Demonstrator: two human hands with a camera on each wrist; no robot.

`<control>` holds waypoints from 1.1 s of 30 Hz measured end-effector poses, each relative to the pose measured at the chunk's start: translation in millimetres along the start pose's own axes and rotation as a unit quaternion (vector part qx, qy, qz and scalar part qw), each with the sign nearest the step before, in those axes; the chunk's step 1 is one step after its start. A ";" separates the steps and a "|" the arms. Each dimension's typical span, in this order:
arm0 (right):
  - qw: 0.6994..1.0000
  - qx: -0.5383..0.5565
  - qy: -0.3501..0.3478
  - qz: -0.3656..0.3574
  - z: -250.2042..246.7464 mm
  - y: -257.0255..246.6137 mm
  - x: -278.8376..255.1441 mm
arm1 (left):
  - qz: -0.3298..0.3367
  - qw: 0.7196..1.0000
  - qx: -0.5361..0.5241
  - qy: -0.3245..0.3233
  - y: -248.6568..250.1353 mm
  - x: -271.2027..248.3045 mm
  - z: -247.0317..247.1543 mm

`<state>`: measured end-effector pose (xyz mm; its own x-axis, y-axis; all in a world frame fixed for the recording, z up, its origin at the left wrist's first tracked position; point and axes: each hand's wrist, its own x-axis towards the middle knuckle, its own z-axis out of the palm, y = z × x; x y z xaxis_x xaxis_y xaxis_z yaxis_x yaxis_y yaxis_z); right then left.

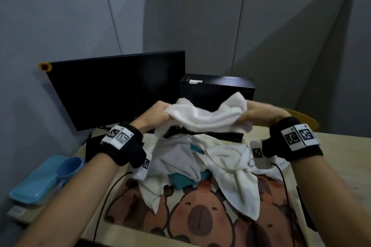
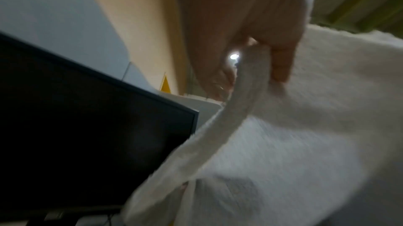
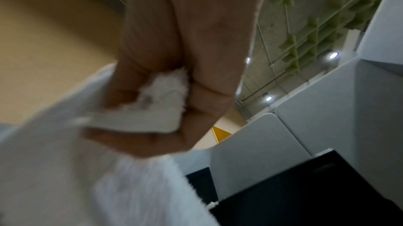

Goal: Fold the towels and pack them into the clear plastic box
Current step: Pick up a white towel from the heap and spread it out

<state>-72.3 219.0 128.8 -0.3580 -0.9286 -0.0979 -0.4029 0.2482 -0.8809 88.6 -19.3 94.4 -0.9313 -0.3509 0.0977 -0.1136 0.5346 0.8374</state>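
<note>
A white towel (image 1: 206, 117) hangs in the air between both hands, above the table. My left hand (image 1: 160, 112) pinches its left edge; in the left wrist view the towel (image 2: 294, 126) runs out from between thumb and fingers (image 2: 281, 61). My right hand (image 1: 259, 114) grips the right end, and the right wrist view shows the fingers (image 3: 209, 92) curled round a bunched corner of the towel (image 3: 161, 92). Below lies a heap of white towels (image 1: 220, 166) with something teal (image 1: 180, 180) showing through. The clear plastic box with a blue lid (image 1: 38, 182) sits at the left table edge.
A black monitor (image 1: 116, 88) stands behind the left hand, a black computer case (image 1: 216, 88) behind the held towel. A capybara-print mat (image 1: 200, 216) covers the table in front. A blue scoop (image 1: 70, 166) rests by the box. Grey partition panels (image 1: 200, 16) close off the back.
</note>
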 end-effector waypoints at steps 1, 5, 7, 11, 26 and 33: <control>0.999 0.004 -0.044 0.025 0.2 4.6 -3.0 | -0.025 0.998 -0.019 -0.050 -5.8 -5.7 -0.8; 0.988 0.149 -0.030 0.038 10.8 27.4 11.3 | -0.084 0.970 -0.218 -0.063 -33.0 -19.1 3.6; 0.969 0.222 0.078 0.068 27.3 62.2 37.8 | -0.116 0.950 -0.291 -0.007 -57.2 -22.5 15.5; 0.946 0.208 0.081 0.236 93.4 137.6 64.8 | -0.318 0.914 -0.249 0.013 -123.5 -52.5 64.3; 0.945 0.158 0.098 0.267 128.8 178.5 47.1 | -0.352 0.910 -0.219 -0.009 -145.8 -65.6 67.3; 0.919 0.311 0.196 0.141 83.9 137.9 57.2 | -0.241 0.942 -0.232 0.035 -93.0 -13.9 26.5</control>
<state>-77.6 176.9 -37.2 -0.6998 -0.6500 -0.2964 0.2691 0.1446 -0.9522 103.0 -43.8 0.9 -0.7830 -0.5260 -0.3319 -0.3384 -0.0874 0.9369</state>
